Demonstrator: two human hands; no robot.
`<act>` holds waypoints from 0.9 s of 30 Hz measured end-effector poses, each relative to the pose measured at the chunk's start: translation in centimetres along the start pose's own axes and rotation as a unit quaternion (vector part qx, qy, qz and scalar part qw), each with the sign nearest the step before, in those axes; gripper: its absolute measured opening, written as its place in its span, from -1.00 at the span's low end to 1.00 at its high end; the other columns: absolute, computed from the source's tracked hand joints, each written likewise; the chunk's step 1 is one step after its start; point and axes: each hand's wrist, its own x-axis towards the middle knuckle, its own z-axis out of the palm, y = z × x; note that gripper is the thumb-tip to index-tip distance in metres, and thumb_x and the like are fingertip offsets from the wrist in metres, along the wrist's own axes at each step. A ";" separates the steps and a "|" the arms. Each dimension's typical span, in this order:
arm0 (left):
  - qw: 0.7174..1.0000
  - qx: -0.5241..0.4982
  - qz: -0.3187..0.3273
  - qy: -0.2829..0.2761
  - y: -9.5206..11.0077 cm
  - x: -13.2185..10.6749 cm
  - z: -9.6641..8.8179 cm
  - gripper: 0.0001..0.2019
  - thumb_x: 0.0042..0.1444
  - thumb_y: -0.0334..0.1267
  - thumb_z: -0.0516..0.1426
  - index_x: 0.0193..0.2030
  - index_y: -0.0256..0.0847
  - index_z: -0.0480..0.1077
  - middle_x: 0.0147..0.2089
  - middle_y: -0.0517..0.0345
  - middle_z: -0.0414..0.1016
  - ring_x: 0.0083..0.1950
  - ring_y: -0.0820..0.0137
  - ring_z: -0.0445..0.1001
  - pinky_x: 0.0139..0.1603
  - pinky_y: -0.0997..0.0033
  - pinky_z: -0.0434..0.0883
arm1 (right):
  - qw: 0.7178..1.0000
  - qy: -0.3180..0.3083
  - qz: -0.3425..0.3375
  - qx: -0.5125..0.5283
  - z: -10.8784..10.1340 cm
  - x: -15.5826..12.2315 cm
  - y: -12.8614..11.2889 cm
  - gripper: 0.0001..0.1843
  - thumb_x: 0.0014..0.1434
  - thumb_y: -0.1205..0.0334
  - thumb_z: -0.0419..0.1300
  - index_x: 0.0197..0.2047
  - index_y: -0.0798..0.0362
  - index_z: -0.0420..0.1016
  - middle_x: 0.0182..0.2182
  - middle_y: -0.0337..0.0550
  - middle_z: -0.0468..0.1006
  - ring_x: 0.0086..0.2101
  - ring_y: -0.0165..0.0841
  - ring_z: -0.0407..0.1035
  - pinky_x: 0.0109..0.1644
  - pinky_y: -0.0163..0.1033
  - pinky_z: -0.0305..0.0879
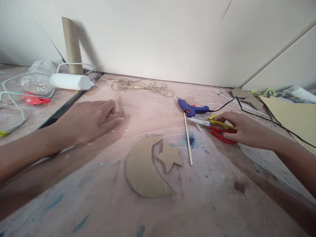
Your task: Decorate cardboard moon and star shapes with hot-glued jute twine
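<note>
Your right hand (243, 130) grips the scissors (212, 126) by the red and yellow loop handles. They lie flat on the table (98, 197), right of centre, long axis left-right, steel blades pointing left at a thin wooden stick (188, 140). A blue glue gun (192, 108) sits just behind them. A flat cardboard crescent (144, 174) and star (170, 158) lie nearer you. Your left hand (89, 120) is palm down and curled at a twine (140, 86) strand; I can't tell if it's pinching. A clear plastic bottle (38, 77) lies on its side far left.

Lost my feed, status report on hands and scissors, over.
Right hand gripping scissors on table. Left hand resting by twine. Glue gun beside blades.
</note>
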 end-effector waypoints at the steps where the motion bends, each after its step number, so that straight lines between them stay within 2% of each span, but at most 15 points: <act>1: 1.000 -0.002 -0.004 -0.008 -0.3 -0.1 0.3 -0.52 0.68 0.27 0.17 -0.21 0.01 0.34 -0.35 0.14 0.58 -0.37 0.15 0.40 -0.24 0.14 0.12 | 1.000 0.003 0.002 -0.004 0.1 0.0 -0.2 -0.52 0.17 0.03 0.37 0.15 -0.10 0.76 0.12 0.21 0.92 0.10 0.27 0.77 0.19 0.27 0.64; 4: 1.000 -0.012 -0.007 -0.018 -1.0 -0.4 0.9 -0.43 0.78 0.29 0.10 -0.25 -0.01 0.34 -0.40 0.22 0.55 -0.40 0.22 0.38 -0.27 0.17 0.12 | 0.999 0.030 0.011 -0.009 0.2 -0.5 -1.2 -0.62 0.15 -0.01 0.38 0.02 -0.14 0.69 0.04 0.16 0.90 0.01 0.20 0.73 0.08 0.18 0.53; 6: 1.000 -0.021 -0.013 -0.012 -1.1 -0.5 1.0 -0.38 0.83 0.34 0.05 -0.22 -0.03 0.38 -0.42 0.29 0.53 -0.41 0.27 0.36 -0.29 0.21 0.12 | 0.998 0.057 0.029 -0.007 0.1 -1.0 -1.9 -0.67 0.21 -0.04 0.37 0.01 -0.14 0.63 0.04 0.20 0.88 -0.03 0.16 0.71 0.02 0.15 0.49; 8: 0.999 -0.030 -0.030 0.003 -0.9 -0.5 0.6 -0.37 0.85 0.40 0.03 -0.14 -0.03 0.44 -0.41 0.34 0.54 -0.40 0.30 0.36 -0.30 0.26 0.15 | 0.995 0.081 0.050 -0.001 -0.1 -1.5 -2.6 -0.68 0.22 -0.08 0.36 -0.03 -0.16 0.54 -0.03 0.18 0.84 -0.14 0.09 0.65 -0.08 0.12 0.42; 10: 0.997 -0.036 -0.062 0.026 -0.6 -0.3 0.0 -0.40 0.86 0.39 0.02 -0.05 -0.04 0.47 -0.34 0.32 0.60 -0.33 0.30 0.44 -0.26 0.30 0.25 | 0.994 0.093 0.063 0.011 -0.3 -1.8 -3.4 -0.62 0.18 -0.16 0.38 -0.04 -0.19 0.46 -0.10 0.10 0.80 -0.22 0.04 0.58 -0.13 0.09 0.39; 13: 0.988 -0.021 -0.132 0.078 -0.2 0.0 -1.6 -0.54 0.83 0.23 0.04 0.07 -0.08 0.49 -0.10 0.18 0.71 -0.17 0.27 0.50 -0.11 0.27 0.35 | 0.993 0.097 0.061 0.033 -0.4 -2.3 -4.8 -0.43 0.21 -0.42 0.44 -0.01 -0.22 0.43 -0.15 -0.01 0.76 -0.25 0.04 0.57 -0.13 0.09 0.44; 16: 0.976 0.029 -0.182 0.116 -0.5 0.6 -3.4 -0.61 0.78 0.11 0.06 0.19 -0.15 0.54 0.05 0.09 0.66 -0.06 0.27 0.37 0.09 0.17 0.33 | 0.994 0.064 0.047 0.075 -0.3 -2.9 -6.6 -0.32 0.23 -0.58 0.50 0.00 -0.24 0.46 -0.22 -0.11 0.71 -0.28 0.04 0.57 -0.16 0.09 0.51; 17: 0.975 0.043 -0.186 0.115 -0.9 0.8 -3.9 -0.57 0.77 0.13 0.05 0.19 -0.16 0.56 0.04 0.09 0.61 -0.04 0.27 0.30 0.16 0.13 0.32 | 0.994 0.046 0.038 0.089 -0.1 -3.0 -7.2 -0.35 0.22 -0.55 0.53 -0.01 -0.25 0.48 -0.25 -0.13 0.69 -0.30 0.03 0.56 -0.18 0.09 0.52; 19: 0.977 0.048 -0.182 0.098 -1.6 1.3 -4.7 -0.41 0.75 0.30 0.02 0.10 -0.19 0.60 0.01 0.09 0.55 -0.04 0.28 0.21 0.26 0.07 0.34 | 0.993 0.014 0.019 0.120 0.2 -3.2 -8.2 -0.43 0.21 -0.42 0.58 -0.04 -0.26 0.49 -0.29 -0.18 0.63 -0.35 -0.01 0.51 -0.23 0.07 0.51; 21: 0.981 0.026 -0.172 0.085 -1.7 1.6 -5.0 -0.23 0.66 0.51 -0.01 -0.01 -0.20 0.63 -0.03 0.07 0.57 -0.07 0.31 0.24 0.26 0.06 0.38 | 0.987 -0.008 0.008 0.158 0.7 -2.9 -9.3 -0.45 0.23 -0.38 0.60 -0.05 -0.26 0.48 -0.31 -0.21 0.58 -0.39 -0.05 0.45 -0.30 0.03 0.48; 22: 0.982 0.009 -0.166 0.087 -1.3 1.7 -5.0 -0.20 0.60 0.56 0.01 -0.06 -0.19 0.64 -0.05 0.08 0.60 -0.09 0.31 0.31 0.23 0.07 0.41 | 0.982 -0.022 0.011 0.187 0.9 -2.5 -9.9 -0.43 0.25 -0.39 0.62 -0.04 -0.26 0.48 -0.30 -0.22 0.58 -0.39 -0.05 0.46 -0.31 0.02 0.48; 24: 0.983 -0.041 -0.141 0.110 0.6 1.8 -4.6 -0.31 0.53 0.51 0.14 -0.11 -0.12 0.68 -0.09 0.09 0.70 -0.09 0.24 0.51 0.17 0.11 0.46 | 0.962 -0.060 0.017 0.267 1.4 -1.0 -11.6 -0.36 0.25 -0.41 0.68 0.01 -0.24 0.49 -0.23 -0.19 0.66 -0.30 -0.03 0.57 -0.27 0.00 0.56; 26: 0.978 -0.111 -0.088 0.154 3.7 1.8 -3.9 -0.59 0.50 0.26 0.26 -0.14 0.00 0.67 -0.09 0.14 0.77 -0.06 0.17 0.61 0.14 0.12 0.52 | 0.920 -0.105 -0.003 0.376 1.8 1.0 -13.6 -0.35 0.30 -0.33 0.71 0.04 -0.19 0.47 -0.04 -0.12 0.78 -0.08 -0.01 0.73 -0.05 0.00 0.69; 27: 0.972 -0.153 -0.054 0.171 5.4 1.8 -3.5 -0.69 0.52 0.16 0.27 -0.13 0.04 0.68 -0.08 0.14 0.79 -0.06 0.15 0.63 0.14 0.12 0.55 | 0.897 -0.106 -0.028 0.427 2.1 2.2 -14.6 -0.36 0.31 -0.29 0.72 0.02 -0.18 0.44 0.01 -0.11 0.79 -0.03 -0.03 0.74 0.01 -0.01 0.70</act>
